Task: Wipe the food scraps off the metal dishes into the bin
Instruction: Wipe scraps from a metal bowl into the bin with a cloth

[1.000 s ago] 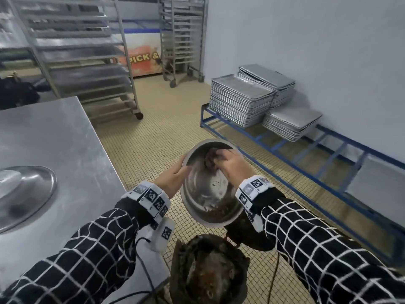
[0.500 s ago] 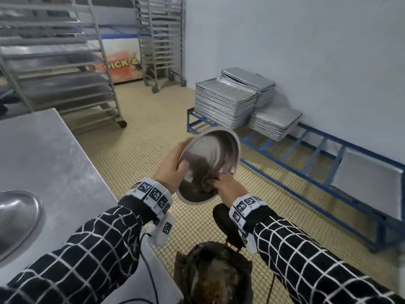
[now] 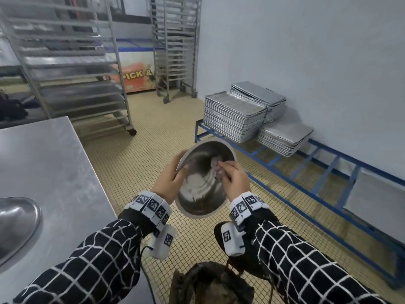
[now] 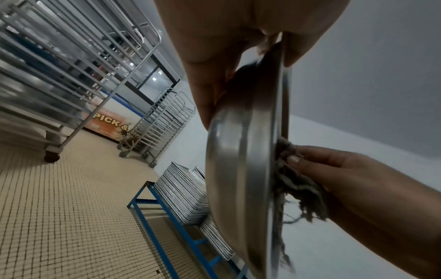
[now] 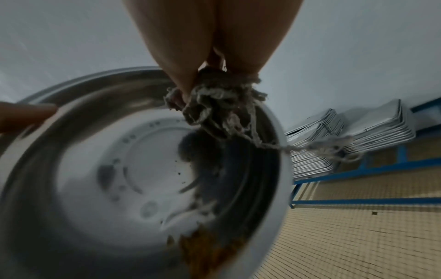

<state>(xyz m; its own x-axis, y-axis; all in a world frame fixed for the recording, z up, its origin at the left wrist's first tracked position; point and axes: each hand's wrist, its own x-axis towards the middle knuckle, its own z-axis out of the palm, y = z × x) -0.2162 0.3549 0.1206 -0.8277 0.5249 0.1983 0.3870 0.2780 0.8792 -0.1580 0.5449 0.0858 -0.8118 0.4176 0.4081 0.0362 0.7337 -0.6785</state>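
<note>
My left hand [image 3: 169, 181] grips the left rim of a round metal dish [image 3: 197, 185], thumb inside, and holds it tilted up on edge above the floor. My right hand [image 3: 230, 178] holds a frayed grey rag [image 3: 215, 162] against the upper right of the dish's inside. In the right wrist view the rag [image 5: 214, 105] is bunched at my fingertips, and brown food scraps [image 5: 205, 251] cling to the lower rim of the dish [image 5: 119, 179]. The left wrist view shows the dish [image 4: 241, 151] edge-on and the rag [image 4: 293, 185] pinched behind it. The dark bin [image 3: 210, 284] stands below the dish.
A steel table [image 3: 48, 172] at my left carries another metal dish [image 3: 15, 222]. Stacks of baking trays [image 3: 236, 115] sit on a low blue rack [image 3: 306, 183] along the right wall. Wheeled tray racks [image 3: 72, 69] stand at the back on the tiled floor.
The right hand with the rag went from the top of the dish down to its lower middle, then back up to the upper right. The dish was lifted and tilted more upright.
</note>
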